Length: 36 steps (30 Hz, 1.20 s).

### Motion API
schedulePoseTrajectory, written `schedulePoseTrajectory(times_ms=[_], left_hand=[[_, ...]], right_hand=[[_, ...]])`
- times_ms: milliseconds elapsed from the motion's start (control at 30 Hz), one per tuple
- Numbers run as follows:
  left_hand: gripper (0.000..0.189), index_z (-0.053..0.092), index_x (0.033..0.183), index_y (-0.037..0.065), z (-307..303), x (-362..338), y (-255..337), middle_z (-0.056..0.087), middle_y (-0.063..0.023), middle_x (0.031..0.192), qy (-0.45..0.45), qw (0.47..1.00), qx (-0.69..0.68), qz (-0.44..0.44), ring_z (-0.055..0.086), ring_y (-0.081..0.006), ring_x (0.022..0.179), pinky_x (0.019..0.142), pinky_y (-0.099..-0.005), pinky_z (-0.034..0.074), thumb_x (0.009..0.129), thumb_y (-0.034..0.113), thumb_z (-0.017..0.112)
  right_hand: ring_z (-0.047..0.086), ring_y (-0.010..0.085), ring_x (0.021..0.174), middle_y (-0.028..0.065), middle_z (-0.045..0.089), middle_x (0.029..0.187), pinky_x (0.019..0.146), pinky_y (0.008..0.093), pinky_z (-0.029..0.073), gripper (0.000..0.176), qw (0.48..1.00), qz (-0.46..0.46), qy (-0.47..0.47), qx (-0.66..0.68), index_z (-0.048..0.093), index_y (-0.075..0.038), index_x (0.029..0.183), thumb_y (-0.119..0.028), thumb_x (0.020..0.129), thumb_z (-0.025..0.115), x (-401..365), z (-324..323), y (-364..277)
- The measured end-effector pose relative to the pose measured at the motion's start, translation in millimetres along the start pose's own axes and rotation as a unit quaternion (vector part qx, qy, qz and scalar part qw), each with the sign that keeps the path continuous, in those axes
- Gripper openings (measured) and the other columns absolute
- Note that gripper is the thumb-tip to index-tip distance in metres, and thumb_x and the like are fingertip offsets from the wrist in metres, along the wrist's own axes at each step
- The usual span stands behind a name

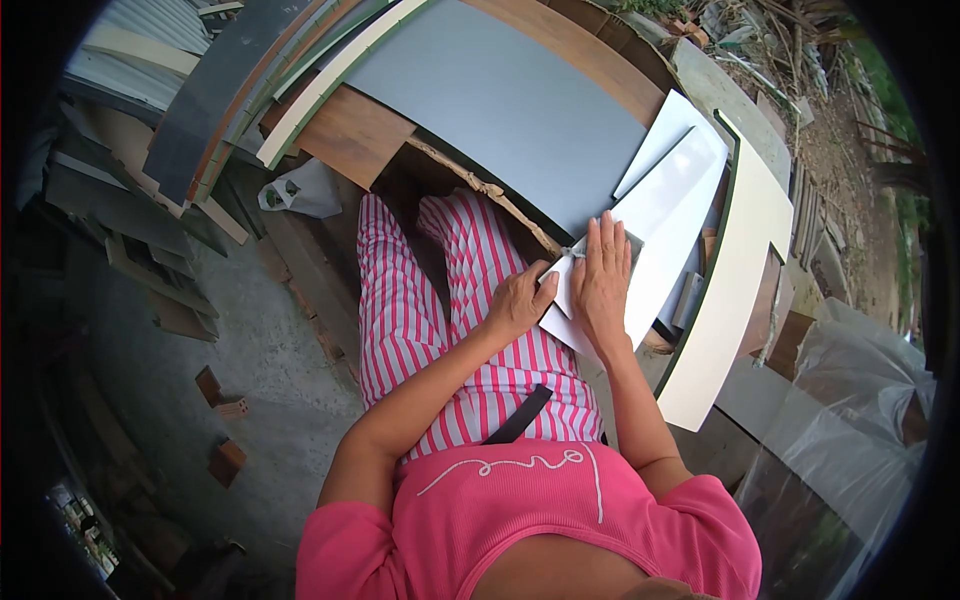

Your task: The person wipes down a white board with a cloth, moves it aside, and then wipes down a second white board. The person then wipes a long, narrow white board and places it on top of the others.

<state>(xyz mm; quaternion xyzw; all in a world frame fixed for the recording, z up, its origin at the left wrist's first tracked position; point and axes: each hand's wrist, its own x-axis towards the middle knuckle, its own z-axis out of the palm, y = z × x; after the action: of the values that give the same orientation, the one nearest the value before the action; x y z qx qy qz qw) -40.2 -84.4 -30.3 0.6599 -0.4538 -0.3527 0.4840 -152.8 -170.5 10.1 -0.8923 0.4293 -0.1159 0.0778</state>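
My right hand (603, 283) lies flat, fingers together, on a small white board piece (660, 235) that rests on a stack of boards. My left hand (518, 300) grips the near left edge of that same white piece, fingers curled around it. A large grey panel (510, 110) lies just beyond the hands, and a thin stick or tool tip pokes out between the hands near the panel's edge. My legs in pink-and-white striped trousers (400, 310) show below the boards.
A long white board with a green edge (735, 280) lies to the right. Leaning planks and panels (230, 100) are stacked at the upper left. Brick pieces (225, 400) lie on the concrete floor at left. Plastic sheeting (850, 400) sits at lower right.
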Motion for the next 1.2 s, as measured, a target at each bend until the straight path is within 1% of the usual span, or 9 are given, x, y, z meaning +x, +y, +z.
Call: schedulePoseTrajectory(times_ms=[167, 267, 333, 500, 667, 767, 867, 1100, 1200], left_hand=[[0.055, 0.055, 0.092, -0.001, -2, -1, 2, 0.057, -0.0206, 0.063, -0.017, 1.000, 0.009, -0.015, 0.061, -0.0362, 0.063, 0.059, -0.0433, 0.047, 0.095, 0.050, 0.034], [0.057, 0.056, 0.093, -0.002, 1, -1, -2, 0.057, -0.0197, 0.062, -0.015, 1.000, 0.013, -0.018, 0.062, -0.0350, 0.062, 0.059, -0.0423, 0.048, 0.095, 0.052, 0.034], [0.058, 0.056, 0.094, -0.002, -1, -1, -2, 0.057, -0.0198, 0.061, -0.007, 1.000, 0.013, -0.027, 0.062, -0.0353, 0.063, 0.059, -0.0424, 0.048, 0.094, 0.052, 0.034], [0.058, 0.057, 0.094, -0.003, -3, -1, -1, 0.058, -0.0207, 0.062, -0.013, 1.000, -0.004, -0.018, 0.061, -0.0365, 0.062, 0.060, -0.0432, 0.048, 0.094, 0.051, 0.035], [0.055, 0.055, 0.095, -0.001, 0, -1, -4, 0.058, -0.0220, 0.064, -0.038, 0.999, 0.002, -0.013, 0.061, -0.0390, 0.063, 0.060, -0.0452, 0.047, 0.094, 0.050, 0.036], [0.051, 0.054, 0.094, 0.000, -2, 0, 3, 0.058, -0.0252, 0.068, -0.008, 1.000, -0.008, -0.009, 0.059, -0.0442, 0.068, 0.061, -0.0490, 0.046, 0.094, 0.048, 0.035], [0.052, 0.054, 0.093, 0.000, -1, 0, 1, 0.058, -0.0240, 0.067, -0.013, 1.000, -0.007, -0.004, 0.059, -0.0422, 0.065, 0.060, -0.0471, 0.047, 0.094, 0.048, 0.035], [0.057, 0.055, 0.093, -0.003, -2, 1, 3, 0.057, -0.0216, 0.063, -0.010, 1.000, 0.010, -0.014, 0.061, -0.0362, 0.061, 0.058, -0.0428, 0.047, 0.095, 0.050, 0.035], [0.054, 0.052, 0.090, -0.005, -3, -1, 4, 0.053, -0.0226, 0.066, -0.024, 1.000, 0.009, -0.016, 0.057, -0.0368, 0.059, 0.058, -0.0405, 0.045, 0.096, 0.045, 0.032]], right_hand=[[0.025, 0.0356, 0.135, 0.0177, 0.034, 0.144, 0.111, 0.0453, 0.020, 0.047, 0.983, 0.129, 0.119, -0.054, 0.039, -0.004, 0.136, -0.023, 0.094, 0.036, 126, 8, 110], [0.035, 0.0443, 0.127, 0.0265, 0.035, 0.139, 0.105, 0.0469, 0.029, 0.050, 0.955, 0.202, 0.184, -0.111, 0.040, 0.001, 0.134, -0.025, 0.091, 0.038, 190, 25, 222], [0.041, 0.0439, 0.120, 0.0275, 0.039, 0.135, 0.101, 0.0490, 0.033, 0.049, 0.954, 0.266, 0.133, -0.042, 0.041, 0.004, 0.130, -0.025, 0.090, 0.040, 203, 6, 227], [0.034, 0.0441, 0.127, 0.0255, 0.034, 0.140, 0.105, 0.0481, 0.027, 0.050, 0.976, 0.161, 0.113, -0.092, 0.036, 0.004, 0.134, -0.021, 0.092, 0.040, 143, 10, 177], [0.021, 0.0368, 0.137, 0.0191, 0.027, 0.147, 0.112, 0.0459, 0.018, 0.053, 0.998, 0.033, 0.042, -0.045, 0.033, 0.000, 0.139, -0.013, 0.089, 0.046, 15, -1, 32], [0.022, 0.0346, 0.137, 0.0168, 0.028, 0.147, 0.112, 0.0456, 0.018, 0.054, 1.000, -0.030, 0.005, -0.004, 0.034, -0.003, 0.139, -0.012, 0.088, 0.048, -6, -4, -7], [0.023, 0.0343, 0.137, 0.0173, 0.030, 0.146, 0.112, 0.0457, 0.018, 0.050, 0.999, -0.015, 0.026, -0.026, 0.036, -0.004, 0.138, -0.015, 0.090, 0.045, 40, -1, 16], [0.027, 0.0396, 0.134, 0.0206, 0.034, 0.143, 0.109, 0.0491, 0.021, 0.049, 0.964, 0.214, 0.140, -0.080, 0.039, -0.002, 0.135, -0.028, 0.093, 0.037, 200, 13, 187], [0.027, 0.0411, 0.133, 0.0211, 0.034, 0.143, 0.108, 0.0499, 0.022, 0.050, 0.961, 0.230, 0.125, -0.083, 0.038, -0.001, 0.135, -0.028, 0.093, 0.037, 211, 13, 198]])
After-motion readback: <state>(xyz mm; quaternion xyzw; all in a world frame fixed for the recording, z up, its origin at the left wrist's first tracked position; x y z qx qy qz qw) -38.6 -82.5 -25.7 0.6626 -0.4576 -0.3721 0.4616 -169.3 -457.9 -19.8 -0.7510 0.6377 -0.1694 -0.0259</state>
